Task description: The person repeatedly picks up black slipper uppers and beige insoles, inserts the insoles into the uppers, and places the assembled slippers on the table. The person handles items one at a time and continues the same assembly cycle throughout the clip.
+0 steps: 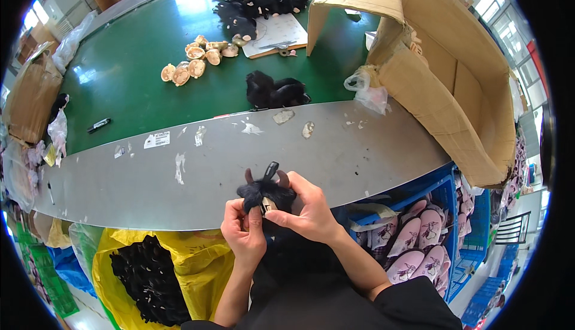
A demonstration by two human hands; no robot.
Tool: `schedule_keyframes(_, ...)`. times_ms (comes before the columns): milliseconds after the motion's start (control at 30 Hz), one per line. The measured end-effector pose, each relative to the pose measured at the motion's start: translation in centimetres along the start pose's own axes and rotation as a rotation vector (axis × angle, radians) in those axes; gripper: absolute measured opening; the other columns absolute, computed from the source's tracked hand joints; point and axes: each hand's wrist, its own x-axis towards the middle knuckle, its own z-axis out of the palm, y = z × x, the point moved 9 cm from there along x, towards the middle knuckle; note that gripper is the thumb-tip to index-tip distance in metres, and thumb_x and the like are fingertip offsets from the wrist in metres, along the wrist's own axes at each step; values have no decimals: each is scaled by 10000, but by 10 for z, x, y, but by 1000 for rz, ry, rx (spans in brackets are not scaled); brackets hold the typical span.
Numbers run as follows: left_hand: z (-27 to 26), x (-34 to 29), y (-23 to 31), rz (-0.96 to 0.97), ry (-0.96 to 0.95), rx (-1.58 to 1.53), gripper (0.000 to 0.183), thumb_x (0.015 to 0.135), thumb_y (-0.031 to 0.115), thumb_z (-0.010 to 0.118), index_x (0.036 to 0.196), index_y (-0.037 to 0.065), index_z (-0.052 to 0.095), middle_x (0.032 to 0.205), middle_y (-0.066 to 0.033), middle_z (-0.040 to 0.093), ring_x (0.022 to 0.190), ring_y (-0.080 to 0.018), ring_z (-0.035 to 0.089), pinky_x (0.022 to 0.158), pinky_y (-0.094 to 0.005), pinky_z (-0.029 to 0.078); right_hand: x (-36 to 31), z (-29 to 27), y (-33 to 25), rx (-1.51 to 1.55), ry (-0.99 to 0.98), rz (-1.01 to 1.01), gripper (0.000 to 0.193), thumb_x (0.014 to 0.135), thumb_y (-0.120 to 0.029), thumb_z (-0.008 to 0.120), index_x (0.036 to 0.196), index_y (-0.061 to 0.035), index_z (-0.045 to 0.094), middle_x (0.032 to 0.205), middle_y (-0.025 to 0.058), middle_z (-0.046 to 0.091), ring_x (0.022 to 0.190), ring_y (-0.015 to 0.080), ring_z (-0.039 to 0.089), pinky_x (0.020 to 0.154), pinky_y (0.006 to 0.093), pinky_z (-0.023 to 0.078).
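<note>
Both hands hold a small black furry plush head (253,191) with two brown horns, just over the near metal edge of the table. A black strap or clip end (271,169) sticks up from its top between the horns. My left hand (244,234) pinches its lower left side, fingers curled. My right hand (311,213) wraps round the right side, with the thumb pressed on a small tan part (269,205) set in the fur. The underside of the plush and some fingertips are hidden.
Black furry pieces (275,92) lie ahead on the green tabletop (132,102), with tan moulded faces (196,67) and a black plush pile (263,0) beyond. An open cardboard box (443,90) stands right. Below are a yellow bag (197,270) of black pieces and a blue crate (452,210) of pink slippers.
</note>
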Motion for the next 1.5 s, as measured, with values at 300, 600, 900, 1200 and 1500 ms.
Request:
schedule_keyframes(300, 0, -7, 2, 22, -9, 100, 181, 992, 158, 676, 929, 31, 563, 696, 100, 467, 610, 7, 339, 537, -180, 259, -4, -3, -7, 21, 40, -56, 293, 839, -177, 805, 983, 3, 625, 955, 95, 582, 844, 226, 576, 771, 319, 474)
schedule_keyframes(600, -4, -8, 6, 35, -7, 171, 162, 984, 140, 665, 935, 35, 551, 696, 75, 471, 604, -19, 369, 532, -198, 291, -12, -4, -3, -154, 229, -97, 201, 844, -9, 767, 970, 7, 611, 989, 82, 619, 850, 171, 612, 716, 300, 495)
schedule_keyframes(900, -74, -17, 53, 150, 210, 389, 139, 942, 143, 669, 922, 60, 561, 843, 38, 519, 771, -57, 459, 706, -208, 390, 13, 21, -16, 160, -3, -158, 264, 941, -165, 717, 1108, -27, 566, 936, 90, 643, 737, 170, 659, 681, 289, 536)
schedule_keyframes(1200, -306, -104, 133, 77, 651, 888, 270, 957, 293, 601, 896, 31, 575, 729, -14, 505, 634, -132, 471, 595, -269, 412, 258, -56, 5, -581, 108, -214, 211, 926, -252, 642, 1051, -83, 651, 814, 120, 727, 790, 314, 708, 712, 445, 533)
schedule_keyframes(1500, -170, -28, 81, 111, 295, 717, 141, 908, 168, 599, 877, 35, 563, 747, -11, 508, 635, -99, 442, 561, -242, 385, 382, -21, 81, -1178, -253, -108, 394, 852, -205, 653, 1244, -181, 620, 1024, 159, 729, 1000, 366, 705, 823, 503, 561)
